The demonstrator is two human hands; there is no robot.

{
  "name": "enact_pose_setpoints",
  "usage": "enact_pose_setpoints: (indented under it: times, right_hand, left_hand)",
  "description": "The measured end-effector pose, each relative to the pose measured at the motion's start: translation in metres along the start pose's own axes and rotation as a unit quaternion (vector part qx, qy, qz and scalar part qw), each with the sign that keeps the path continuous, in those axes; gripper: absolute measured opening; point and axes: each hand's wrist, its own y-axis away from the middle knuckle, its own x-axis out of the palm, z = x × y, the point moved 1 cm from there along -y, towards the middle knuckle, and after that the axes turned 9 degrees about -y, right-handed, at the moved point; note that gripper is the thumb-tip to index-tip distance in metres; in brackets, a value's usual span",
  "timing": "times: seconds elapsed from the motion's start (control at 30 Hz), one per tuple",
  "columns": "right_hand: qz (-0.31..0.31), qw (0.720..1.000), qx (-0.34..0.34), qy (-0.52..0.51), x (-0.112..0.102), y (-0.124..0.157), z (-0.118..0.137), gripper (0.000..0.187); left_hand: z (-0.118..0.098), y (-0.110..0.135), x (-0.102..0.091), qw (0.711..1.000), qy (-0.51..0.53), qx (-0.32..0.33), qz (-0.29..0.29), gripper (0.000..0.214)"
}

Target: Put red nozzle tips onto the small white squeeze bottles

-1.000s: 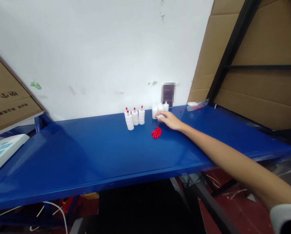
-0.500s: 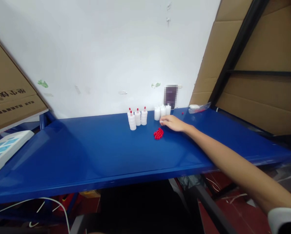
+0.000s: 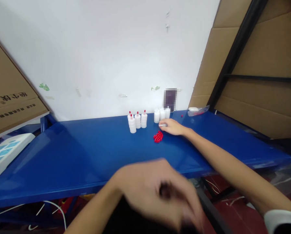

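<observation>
Right hand (image 3: 173, 127) pinches white bottle (image 3: 162, 124); blurred left hand (image 3: 160, 191) unclear; carton (image 3: 8, 97) lettering illegible.

left hand (image 3: 157, 191) motion-blurred, grip unreadable; cardboard box (image 3: 8, 97) cropped

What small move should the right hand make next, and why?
Probably the right hand should draw the white bottle at its fingertips toward the red caps: that bottle seems uncapped, and the caps lie just beside the hand.

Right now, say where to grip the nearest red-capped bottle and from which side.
Probably pinch the nearest red-capped bottle around its ribbed white body, from the near side: it stands upright, its tip is thin, other capped bottles crowd behind.
</observation>
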Motion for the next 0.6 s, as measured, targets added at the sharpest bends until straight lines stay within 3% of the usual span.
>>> enact_pose_setpoints:
  times: [0.07, 0.13, 0.23, 0.33, 0.37, 0.4, 0.43, 0.53, 0.6]
  right_hand:
    - [-0.007, 1.0, -0.003, 0.008, 0.001, -0.001, -0.001, 0.017]
    - [-0.005, 1.0, -0.003, 0.011, 0.002, -0.002, -0.003, 0.018]
    - [-0.003, 1.0, 0.005, 0.01, 0.004, -0.003, -0.003, 0.02]
    - [-0.015, 1.0, 0.012, 0.016, 0.005, -0.003, -0.002, 0.019]
    - [-0.018, 1.0, 0.012, 0.019, 0.006, -0.003, -0.001, 0.019]
    - [-0.019, 1.0, 0.012, 0.021, 0.006, -0.002, -0.001, 0.019]
    - [-0.018, 1.0, 0.011, 0.022, 0.007, -0.002, 0.0, 0.019]
    - [-0.015, 1.0, 0.006, 0.02, 0.009, -0.002, -0.001, 0.02]
    - [-0.017, 1.0, -0.001, 0.019, 0.01, -0.002, -0.001, 0.021]
  left_hand:
    - [0.028, -0.02, -0.039, 0.993, -0.064, -0.03, -0.091, 0.016]
    - [0.061, -0.025, -0.074, 0.956, -0.166, -0.08, -0.227, 0.019]
    - [0.098, -0.013, -0.113, 0.82, -0.362, -0.124, -0.426, 0.037]
    - [0.115, 0.006, -0.14, 0.692, -0.349, -0.058, -0.629, 0.025]
    - [0.118, 0.012, -0.147, 0.672, -0.323, -0.036, -0.666, 0.025]
    - [0.122, 0.017, -0.154, 0.668, -0.3, -0.034, -0.68, 0.03]
    - [0.125, 0.02, -0.159, 0.687, -0.29, -0.061, -0.663, 0.041]
    - [0.136, 0.027, -0.167, 0.764, -0.282, -0.184, -0.55, 0.077]
    - [0.141, 0.029, -0.165, 0.792, -0.278, -0.237, -0.488, 0.089]
